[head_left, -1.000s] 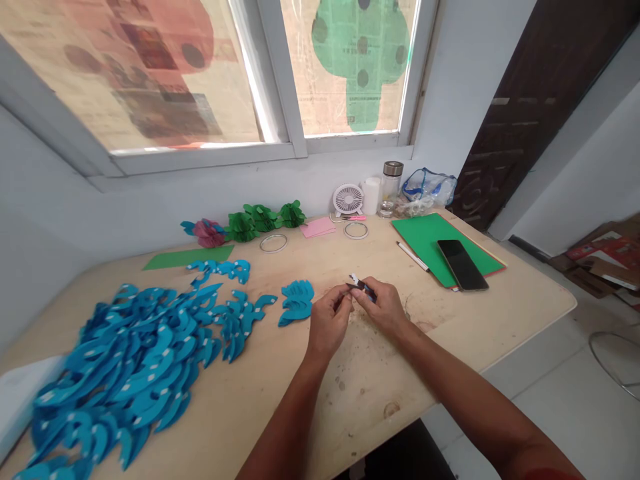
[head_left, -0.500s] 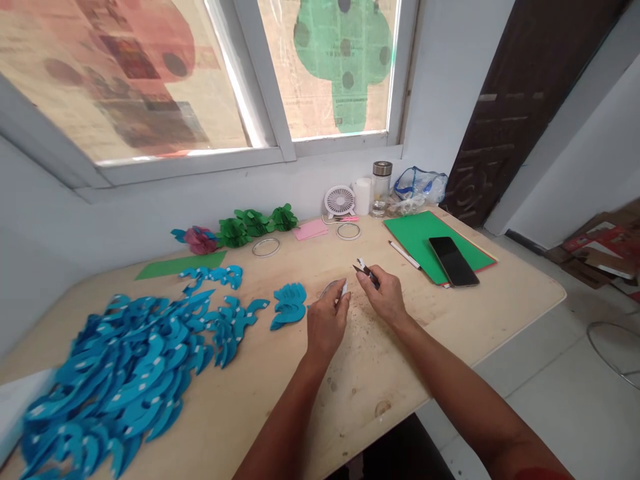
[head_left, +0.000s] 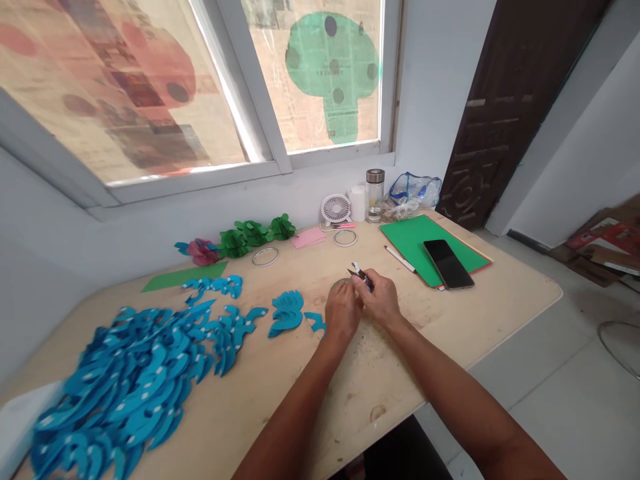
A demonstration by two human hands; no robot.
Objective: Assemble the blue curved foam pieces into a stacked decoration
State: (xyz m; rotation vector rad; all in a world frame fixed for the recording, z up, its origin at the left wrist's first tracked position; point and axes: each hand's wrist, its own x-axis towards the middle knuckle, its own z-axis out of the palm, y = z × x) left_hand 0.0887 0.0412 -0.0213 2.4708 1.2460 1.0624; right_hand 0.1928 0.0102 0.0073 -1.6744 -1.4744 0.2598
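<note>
My left hand [head_left: 344, 312] is closed around a thin roll of tape [head_left: 341, 283]; only its rim shows behind my knuckles. In my right hand [head_left: 381, 298] is a small pair of dark, pointed snips [head_left: 362, 275], tips up and to the left, with a whitish bit by the blades. The fingers of both hands meet, hiding what is between them. Just left of my left hand lies a blue cut piece [head_left: 315, 321] with white squares. Beyond it sits a small stack of blue pieces [head_left: 287, 312].
A large heap of blue pieces [head_left: 135, 380] covers the table's left. Two rings [head_left: 265, 257], pink paper [head_left: 309, 238] and green paper flowers [head_left: 254, 233] lie toward the wall. A phone [head_left: 449, 264] rests on green sheets [head_left: 413, 243], beside a white pen [head_left: 400, 259].
My left hand has moved right and met my right hand, turning so the roll is mostly hidden. The blue piece beside it has come into view. The camera view has shifted slightly.
</note>
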